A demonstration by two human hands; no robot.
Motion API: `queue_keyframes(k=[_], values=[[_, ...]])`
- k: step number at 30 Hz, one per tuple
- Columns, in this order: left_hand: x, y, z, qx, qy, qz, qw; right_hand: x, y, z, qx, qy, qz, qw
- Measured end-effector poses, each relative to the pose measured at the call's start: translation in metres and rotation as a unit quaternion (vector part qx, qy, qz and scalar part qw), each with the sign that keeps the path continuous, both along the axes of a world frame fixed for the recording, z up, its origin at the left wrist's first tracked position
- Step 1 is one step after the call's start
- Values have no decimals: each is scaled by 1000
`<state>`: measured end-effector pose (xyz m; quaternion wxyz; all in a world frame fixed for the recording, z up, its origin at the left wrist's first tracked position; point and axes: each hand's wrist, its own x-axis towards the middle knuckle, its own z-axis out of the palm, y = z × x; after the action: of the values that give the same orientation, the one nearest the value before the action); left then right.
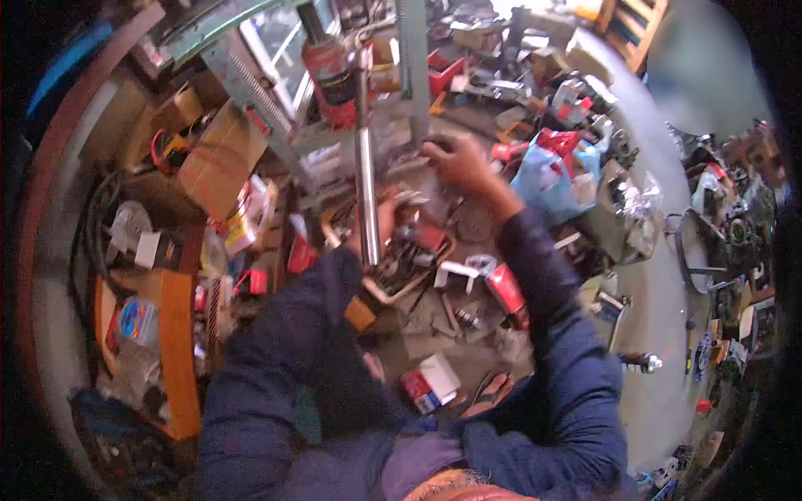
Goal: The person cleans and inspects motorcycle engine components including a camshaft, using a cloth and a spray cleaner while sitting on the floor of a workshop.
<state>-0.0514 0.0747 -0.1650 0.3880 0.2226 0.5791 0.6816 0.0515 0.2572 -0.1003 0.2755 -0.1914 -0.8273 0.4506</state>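
A shiny metal bar (366,179) slopes down toward me from beside a red hydraulic jack (327,71), which stands inside a green steel frame (413,75). Behind the bar is my left hand (387,215), low over a tray (393,294) of metal parts and tools. The bar and blur hide most of its fingers. Further right, my right hand (464,165) hovers close to the foot of the frame's right post. Its fingers are curled together, with a small dark spot at the tips that is too blurred to name.
Right of my right arm sits a blue plastic bag (551,175) among heaped metal parts. A red tool (507,294) and a red-and-white box (426,386) lie on the floor by my feet. Cardboard (221,159) and an orange wooden box (177,355) crowd the left side.
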Motion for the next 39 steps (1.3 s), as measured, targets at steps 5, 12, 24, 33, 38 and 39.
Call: queue_keyframes(k=[5, 12, 24, 33, 38, 39], values=[[-72, -25, 7, -28, -41, 115, 992, -83, -38, -75, -392, 40, -31, 919], [-144, 0, 6, 52, 80, 178, 979, -138, -32, -121, -189, 21, -114, 975], [-148, 29, -18, 20, 247, 172, 953, -127, -31, -116, -379, 112, -31, 918], [-103, 49, -2, -7, 360, 215, 908, -99, -7, -122, -466, 92, -29, 879], [-144, 42, -30, 82, 164, 203, 962, -109, -42, -93, -532, 126, 16, 837], [-144, 43, -31, -12, 221, 217, 951, -110, -41, -97, -540, 137, 31, 830]])
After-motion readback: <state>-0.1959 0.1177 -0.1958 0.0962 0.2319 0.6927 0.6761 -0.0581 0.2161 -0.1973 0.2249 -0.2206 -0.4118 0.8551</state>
